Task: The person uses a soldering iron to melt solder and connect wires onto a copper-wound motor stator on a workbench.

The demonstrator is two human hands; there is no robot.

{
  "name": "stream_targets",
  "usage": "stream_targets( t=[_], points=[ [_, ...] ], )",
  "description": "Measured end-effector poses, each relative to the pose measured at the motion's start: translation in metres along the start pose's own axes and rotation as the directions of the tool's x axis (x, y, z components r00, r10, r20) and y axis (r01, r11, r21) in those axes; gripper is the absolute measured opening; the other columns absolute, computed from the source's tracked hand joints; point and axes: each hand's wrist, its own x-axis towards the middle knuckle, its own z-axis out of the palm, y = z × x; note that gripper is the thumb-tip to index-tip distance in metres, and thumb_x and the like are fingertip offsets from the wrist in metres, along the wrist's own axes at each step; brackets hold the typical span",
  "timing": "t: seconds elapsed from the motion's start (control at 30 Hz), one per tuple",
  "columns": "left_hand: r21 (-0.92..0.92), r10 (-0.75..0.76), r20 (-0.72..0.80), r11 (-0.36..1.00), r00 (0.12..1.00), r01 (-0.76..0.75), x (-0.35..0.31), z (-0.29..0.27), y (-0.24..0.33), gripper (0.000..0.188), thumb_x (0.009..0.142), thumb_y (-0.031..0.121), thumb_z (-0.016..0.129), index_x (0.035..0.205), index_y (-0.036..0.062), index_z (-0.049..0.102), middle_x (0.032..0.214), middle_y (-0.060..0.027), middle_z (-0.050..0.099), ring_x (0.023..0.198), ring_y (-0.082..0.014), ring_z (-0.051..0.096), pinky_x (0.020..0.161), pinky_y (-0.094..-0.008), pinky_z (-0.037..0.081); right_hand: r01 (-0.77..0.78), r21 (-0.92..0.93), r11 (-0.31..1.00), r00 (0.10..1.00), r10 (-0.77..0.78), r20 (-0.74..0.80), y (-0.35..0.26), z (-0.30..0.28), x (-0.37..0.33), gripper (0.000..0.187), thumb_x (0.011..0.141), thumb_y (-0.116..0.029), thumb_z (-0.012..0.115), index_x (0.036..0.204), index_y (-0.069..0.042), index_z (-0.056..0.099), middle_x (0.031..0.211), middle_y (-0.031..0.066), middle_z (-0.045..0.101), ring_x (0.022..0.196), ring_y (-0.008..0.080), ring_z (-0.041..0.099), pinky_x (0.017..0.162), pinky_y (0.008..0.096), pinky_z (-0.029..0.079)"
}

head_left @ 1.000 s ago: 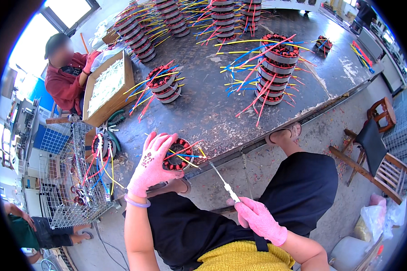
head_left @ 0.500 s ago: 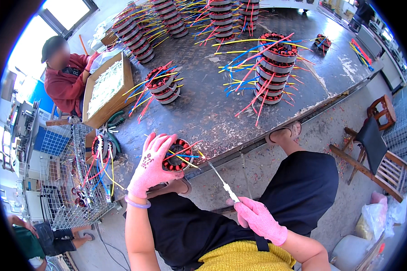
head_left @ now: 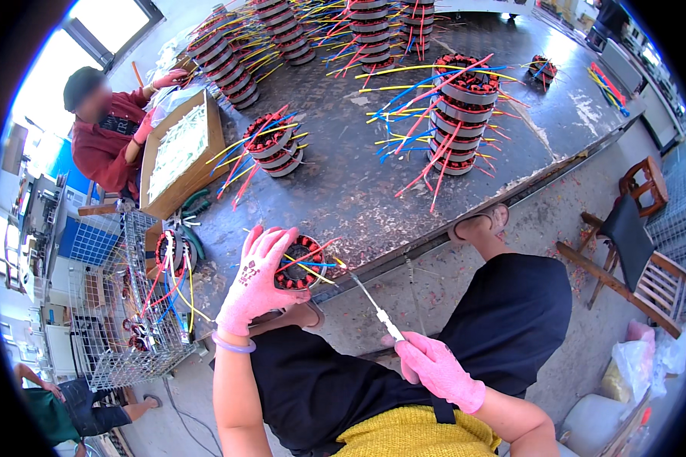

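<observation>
Left hand (head_left: 253, 282) grips grey red-wound metal ring (head_left: 300, 250); right hand (head_left: 438, 369) holds white-handled metal tool (head_left: 384, 314) near loose red, blue, yellow wires (head_left: 312, 264). Seemingly unfinished; done part unclear.

1. The head camera looks steeply down from above the person's lap (head_left: 335, 373), upright, facing across the counter (head_left: 358, 164).
2. The left hand (head_left: 255, 282) and right hand (head_left: 438, 369) show at close range, below centre; the counter's far part lies toward the top edge.
3. Its wide fisheye lens bends straight edges inside a round dark border.
</observation>
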Motion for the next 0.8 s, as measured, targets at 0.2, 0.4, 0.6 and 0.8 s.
stream_targets(
  t=[0.2, 0.4, 0.6, 0.8],
  points=[
    [-0.003, -0.001, 0.001, 1.0, 1.0, 0.001, 0.0002, -0.0003, -0.0004, 0.106, 0.052, 0.03, 0.089, 0.144, 0.0047, 0.045, 0.138, -0.0154, 0.05, 0.138, -0.0349, 0.038, 0.122, -0.0493, 0.018, 0.017, -0.021, 1.0, 1.0, -0.017, -0.001, 0.0003, 0.0, 0.0008, 0.036, 0.105, -0.026, 0.047, 0.126, 0.001, 0.058, 0.068, -0.0035, 0.049, 0.059, 0.0039, 0.044, 0.053, 0.0225, 0.035],
    [-0.003, 0.004, -0.02, 1.0, 1.0, -0.004, 0.0005, 0.0, 0.0016, 0.099, 0.055, 0.031, 0.088, 0.142, 0.0049, 0.047, 0.134, -0.0155, 0.052, 0.135, -0.0319, 0.042, 0.122, -0.0495, 0.018, 0.003, -0.001, 1.0, 1.0, -0.003, -0.004, 0.0001, 0.0006, 0.0005, 0.035, 0.105, -0.024, 0.047, 0.127, 0.002, 0.058, 0.068, -0.0036, 0.048, 0.058, 0.004, 0.043, 0.053, 0.022, 0.034],
    [0.017, -0.013, -0.043, 1.0, 0.999, 0.014, -0.0009, -0.0007, 0.0034, 0.098, 0.055, 0.03, 0.089, 0.142, 0.0073, 0.048, 0.134, -0.0151, 0.052, 0.135, -0.0334, 0.042, 0.121, -0.0516, 0.017, -0.005, 0.006, 1.0, 1.0, 0.005, -0.008, -0.0052, 0.0011, -0.001, 0.037, 0.105, -0.025, 0.048, 0.128, 0.002, 0.057, 0.068, -0.0041, 0.048, 0.058, 0.0041, 0.042, 0.053, 0.0223, 0.034],
    [-0.045, 0.04, -0.048, 0.998, 0.998, -0.042, -0.0012, -0.001, -0.0036, 0.096, 0.055, 0.03, 0.089, 0.141, 0.0107, 0.051, 0.133, -0.0136, 0.052, 0.136, -0.0359, 0.04, 0.121, -0.0519, 0.017, 0.016, 0.036, 0.999, 1.0, -0.016, -0.016, 0.0015, -0.0017, -0.0005, 0.038, 0.105, -0.028, 0.049, 0.127, 0.001, 0.058, 0.068, -0.004, 0.048, 0.058, 0.0041, 0.042, 0.054, 0.0221, 0.033]
  ],
)
